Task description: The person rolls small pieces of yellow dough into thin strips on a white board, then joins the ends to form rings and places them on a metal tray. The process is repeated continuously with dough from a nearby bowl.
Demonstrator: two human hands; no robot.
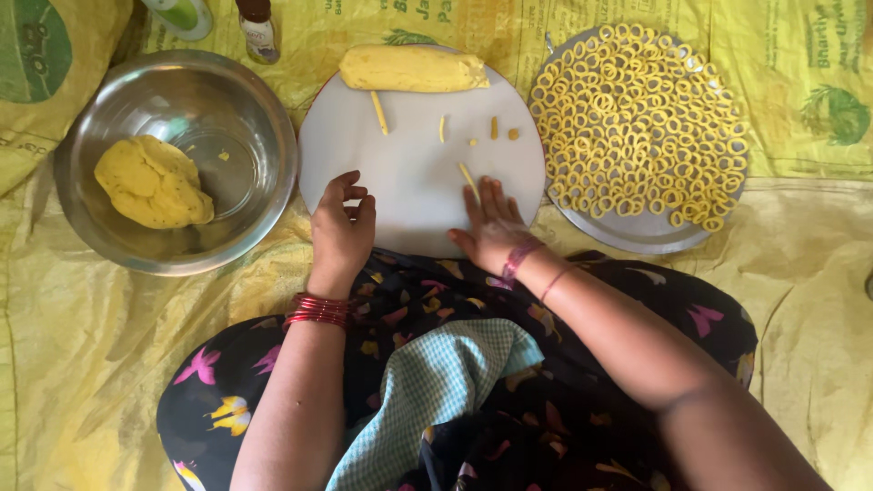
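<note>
A thin yellow dough strip [468, 179] lies on the round white board [409, 173] under the right hand's [496, 223] flat, open fingertips. The left hand [343, 229], loosely curled and empty, rests beside it; dough rings [637, 118] fill the plate [637, 232] further right.

At the left edge of the yellow sheet [91, 364] we see a steel bowl [264, 136] holding a lump of yellow dough [153, 182]. Toward the right edge we find a steel plate [627, 232] heaped with small dough rings [637, 118]. Along the top edge stand a small brown bottle [259, 27] and a green-and-white container [182, 14].
</note>
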